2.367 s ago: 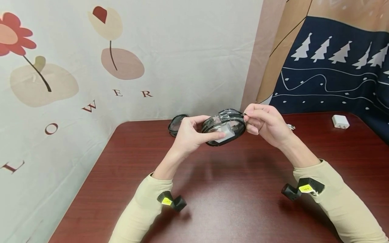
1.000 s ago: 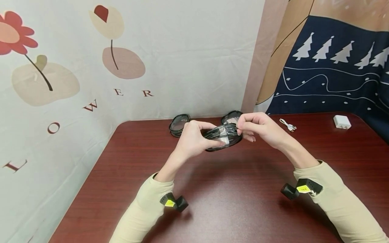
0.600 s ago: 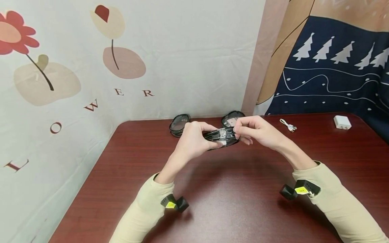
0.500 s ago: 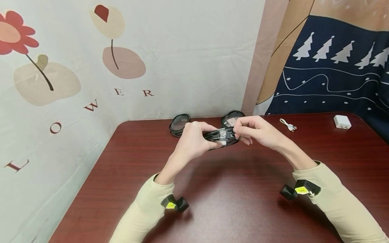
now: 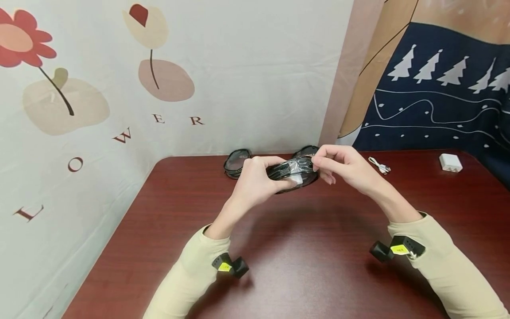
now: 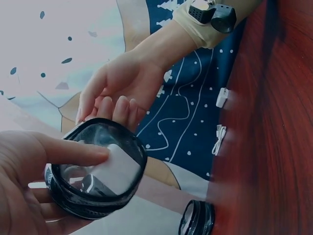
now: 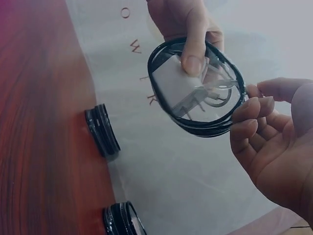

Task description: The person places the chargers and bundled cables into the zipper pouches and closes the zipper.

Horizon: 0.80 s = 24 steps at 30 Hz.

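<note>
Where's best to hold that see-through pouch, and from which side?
Probably the left end of the pouch, from the left, as the left hand does: its two broad, flat faces suit a pinch, leaving the opposite edge for the right hand.

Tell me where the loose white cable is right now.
In the head view, the white cable lies toward the back right of the table, just right of the right hand and left of the white block.
</note>
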Motion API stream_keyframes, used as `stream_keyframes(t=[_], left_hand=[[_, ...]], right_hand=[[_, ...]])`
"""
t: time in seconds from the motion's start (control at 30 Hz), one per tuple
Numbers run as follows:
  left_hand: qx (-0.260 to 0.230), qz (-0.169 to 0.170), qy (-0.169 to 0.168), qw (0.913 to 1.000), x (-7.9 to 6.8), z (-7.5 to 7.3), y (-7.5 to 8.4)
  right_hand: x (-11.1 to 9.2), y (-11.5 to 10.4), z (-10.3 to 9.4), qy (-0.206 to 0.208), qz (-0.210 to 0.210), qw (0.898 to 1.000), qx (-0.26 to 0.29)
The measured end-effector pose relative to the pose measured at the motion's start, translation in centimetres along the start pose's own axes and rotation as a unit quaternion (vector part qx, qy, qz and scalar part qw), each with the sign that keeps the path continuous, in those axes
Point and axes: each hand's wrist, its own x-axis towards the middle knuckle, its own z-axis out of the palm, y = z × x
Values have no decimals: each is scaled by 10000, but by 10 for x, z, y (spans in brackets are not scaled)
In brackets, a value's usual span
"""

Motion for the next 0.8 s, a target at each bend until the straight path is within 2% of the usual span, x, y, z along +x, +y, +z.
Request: stream_keyframes(t=[0.2,0.47,0.8], left_hand=[[-286,-81,254,9992,2,0,-2],[-747,-186,425,9961,4,-1,-3],[-1672,-630,283,9835,4,-5,-6]], right_hand=[[4,6,-2,255,-31,9994,247],[5,14,-7,196,-269,9976,609],[5,14,-5,248,25,9996,163]])
